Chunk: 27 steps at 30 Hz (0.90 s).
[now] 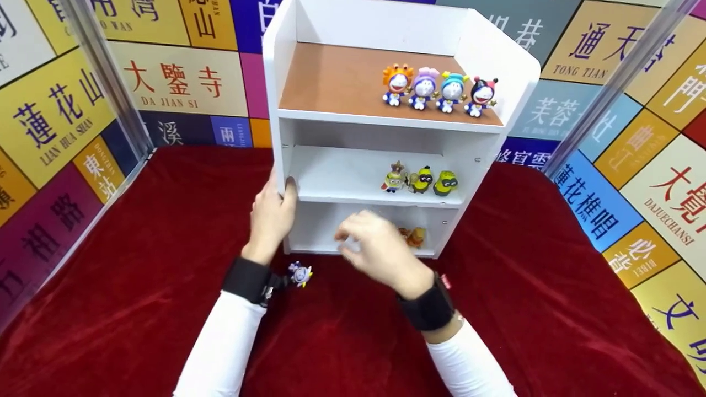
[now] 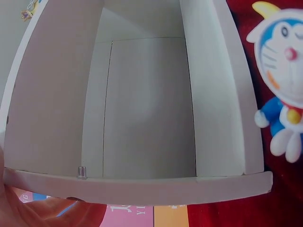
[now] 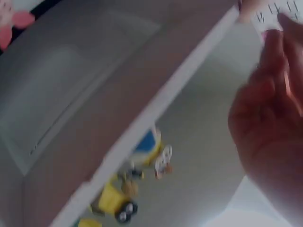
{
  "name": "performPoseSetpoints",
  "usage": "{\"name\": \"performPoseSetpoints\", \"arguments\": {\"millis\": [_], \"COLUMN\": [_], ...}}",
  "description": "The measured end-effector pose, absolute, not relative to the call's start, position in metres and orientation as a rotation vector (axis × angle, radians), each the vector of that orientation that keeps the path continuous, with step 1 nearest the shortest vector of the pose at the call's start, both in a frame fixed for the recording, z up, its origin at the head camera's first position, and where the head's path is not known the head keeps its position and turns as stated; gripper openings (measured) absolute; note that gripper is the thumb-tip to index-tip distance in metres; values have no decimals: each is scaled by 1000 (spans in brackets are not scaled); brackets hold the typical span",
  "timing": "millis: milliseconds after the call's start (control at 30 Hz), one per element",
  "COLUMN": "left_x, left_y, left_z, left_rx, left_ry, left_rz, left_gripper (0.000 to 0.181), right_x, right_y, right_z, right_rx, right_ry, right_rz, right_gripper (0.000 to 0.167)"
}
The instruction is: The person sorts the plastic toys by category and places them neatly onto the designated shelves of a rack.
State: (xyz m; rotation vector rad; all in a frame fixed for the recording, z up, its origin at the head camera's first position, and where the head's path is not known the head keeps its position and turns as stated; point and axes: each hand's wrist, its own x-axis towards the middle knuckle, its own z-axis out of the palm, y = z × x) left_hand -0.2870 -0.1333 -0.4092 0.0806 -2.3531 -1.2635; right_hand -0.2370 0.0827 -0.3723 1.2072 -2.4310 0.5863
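Observation:
My left hand (image 1: pixel 271 218) grips the left side panel of a white toy shelf (image 1: pixel 369 120), its thumb on the front edge and the other fingers around the outside. In front of the bottom compartment hovers my right hand (image 1: pixel 375 242), fingers loosely curled, with nothing visible in it. A blue-and-white Doraemon figurine (image 1: pixel 300 274) lies on the red cloth beside my left wrist; it shows large in the left wrist view (image 2: pixel 289 61). Small orange-yellow figurines (image 1: pixel 416 237) stand at the right of the bottom compartment, partly hidden by my right hand.
Several Doraemon figurines in coloured hats (image 1: pixel 424 91) line the brown top shelf at the right. Three yellow Minion figurines (image 1: pixel 422 180) stand on the middle shelf. Red cloth (image 1: pixel 138 264) covers the table. Panels with printed characters (image 1: pixel 174 80) and metal posts (image 1: pixel 118 82) stand around it.

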Motion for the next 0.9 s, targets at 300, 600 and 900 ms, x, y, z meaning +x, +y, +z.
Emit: {"name": "performPoseSetpoints", "arguments": {"millis": [300,600,900], "left_x": [-287,-286,-286], "left_y": [-138,-136,-133], "left_z": [-405,-406,-408], "left_rx": [88,95,83], "left_ry": [-2365,-2358,-2348], "left_rz": [-1263,-1256,-1254], "left_gripper": [56,53,54], "right_x": [-243,-235,-233], "right_y": [52,38,38], "right_z": [-407,-444,-448], "right_rx": [1509,1624,1628], "right_ry": [-2723,-2617,-2644], "right_rz": [156,-175,-129], "right_gripper": [52,62,44]}}
